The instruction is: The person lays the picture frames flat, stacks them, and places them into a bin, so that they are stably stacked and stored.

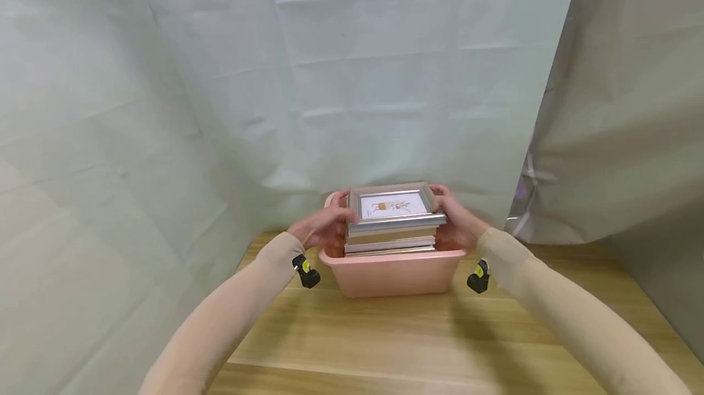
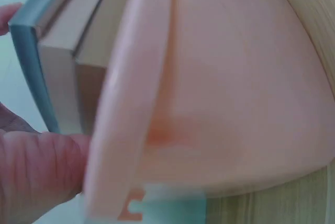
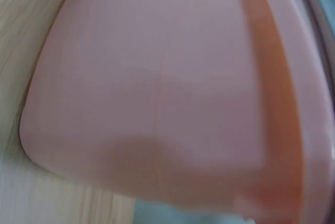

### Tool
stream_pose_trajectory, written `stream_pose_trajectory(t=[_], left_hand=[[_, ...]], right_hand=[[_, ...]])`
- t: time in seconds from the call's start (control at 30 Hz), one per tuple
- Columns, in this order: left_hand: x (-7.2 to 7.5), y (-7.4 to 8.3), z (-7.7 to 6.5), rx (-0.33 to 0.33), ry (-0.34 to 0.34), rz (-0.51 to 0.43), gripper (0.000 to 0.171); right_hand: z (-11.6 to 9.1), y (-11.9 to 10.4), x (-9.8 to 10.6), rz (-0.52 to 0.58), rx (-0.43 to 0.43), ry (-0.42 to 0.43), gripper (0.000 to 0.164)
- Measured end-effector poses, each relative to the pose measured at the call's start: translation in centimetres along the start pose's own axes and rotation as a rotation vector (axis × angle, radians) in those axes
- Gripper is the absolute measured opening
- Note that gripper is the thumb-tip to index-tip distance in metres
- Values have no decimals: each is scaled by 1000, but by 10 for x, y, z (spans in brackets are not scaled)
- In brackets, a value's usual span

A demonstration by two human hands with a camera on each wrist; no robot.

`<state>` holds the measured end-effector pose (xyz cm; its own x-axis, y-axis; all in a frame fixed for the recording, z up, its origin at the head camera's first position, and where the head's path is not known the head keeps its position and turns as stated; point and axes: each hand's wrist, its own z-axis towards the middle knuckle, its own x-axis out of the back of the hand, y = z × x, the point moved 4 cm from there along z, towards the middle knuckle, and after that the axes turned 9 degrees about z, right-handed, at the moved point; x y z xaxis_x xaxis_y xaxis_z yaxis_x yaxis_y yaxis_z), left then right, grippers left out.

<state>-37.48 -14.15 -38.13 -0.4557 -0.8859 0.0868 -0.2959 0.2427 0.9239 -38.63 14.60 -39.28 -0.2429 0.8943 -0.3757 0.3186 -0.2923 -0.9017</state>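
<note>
A pink plastic basin point(image 1: 397, 277) holds a stack of several picture frames that rises above its rim. The top picture frame point(image 1: 392, 204) lies face up, silver-grey around a print of flowers and an orange shape. My left hand point(image 1: 324, 224) grips the stack's left side, thumb near the front corner and fingers farther back. On the opposite side, my right hand point(image 1: 455, 216) holds the stack by its right edge, its lower part hidden behind the basin's rim. The left wrist view has the stacked frames point(image 2: 60, 77) beside the basin wall point(image 2: 241, 72); the basin wall point(image 3: 157, 77) fills most of the right wrist view.
The basin stands on a light wooden table point(image 1: 352, 346). Behind it hangs a creased pale cloth point(image 1: 385, 77), with another cloth point(image 1: 82, 169) along the left. A grey-beige drape point(image 1: 632, 107) hangs at the right. Both wrists wear small black cameras point(image 1: 306, 271).
</note>
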Motion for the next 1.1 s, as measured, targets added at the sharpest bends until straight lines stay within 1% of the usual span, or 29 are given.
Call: stream_pose_trajectory(t=[0.07, 0.17, 0.23, 0.27, 0.33, 0.4, 0.47, 0.53, 0.6, 0.63, 0.7, 0.8, 0.83, 0.9, 0.97, 1.1], left_hand=[[-7, -3, 8, 32, 25, 8, 110], [-17, -15, 20, 66, 100, 21, 116], [-20, -24, 26, 73, 160, 31, 121], [-19, -28, 28, 79, 184, 37, 122], [-17, -34, 29, 103, 216, 43, 123], [-16, -35, 30, 125, 239, 38, 121], [-14, -34, 31, 137, 250, 31, 117], [-13, -30, 33, 143, 249, 16, 115], [-14, -26, 35, 147, 241, 0, 113], [-14, -24, 36, 151, 237, 1, 114], [-15, -22, 36, 156, 238, 15, 117], [-18, -22, 35, 170, 239, 35, 121], [-18, -23, 35, 175, 239, 42, 122], [-20, -24, 34, 183, 233, 45, 120], [-22, -25, 34, 191, 222, 42, 114], [-24, -26, 34, 196, 200, -2, 97]], right_hand=[[8, 7, -2, 6, -19, 59, 79], [17, 19, -4, -23, -17, 112, 76], [20, 26, -7, -68, -55, 98, 74], [22, 29, -8, -88, -60, 93, 73], [22, 33, -11, -130, -82, 86, 73], [24, 35, -13, -166, -113, 88, 74], [26, 35, -13, -198, -161, 99, 60], [28, 33, -14, -237, -183, 93, 41], [31, 30, -14, -264, -215, 89, 28], [31, 29, -13, -274, -236, 87, 25], [30, 29, -12, -290, -271, 77, 34], [26, 32, -9, -322, -327, 85, 53], [25, 33, -8, -332, -336, 85, 59], [23, 35, -7, -354, -344, 80, 67], [22, 37, -6, -360, -337, 73, 67], [18, 39, -8, -355, -342, 34, 54]])
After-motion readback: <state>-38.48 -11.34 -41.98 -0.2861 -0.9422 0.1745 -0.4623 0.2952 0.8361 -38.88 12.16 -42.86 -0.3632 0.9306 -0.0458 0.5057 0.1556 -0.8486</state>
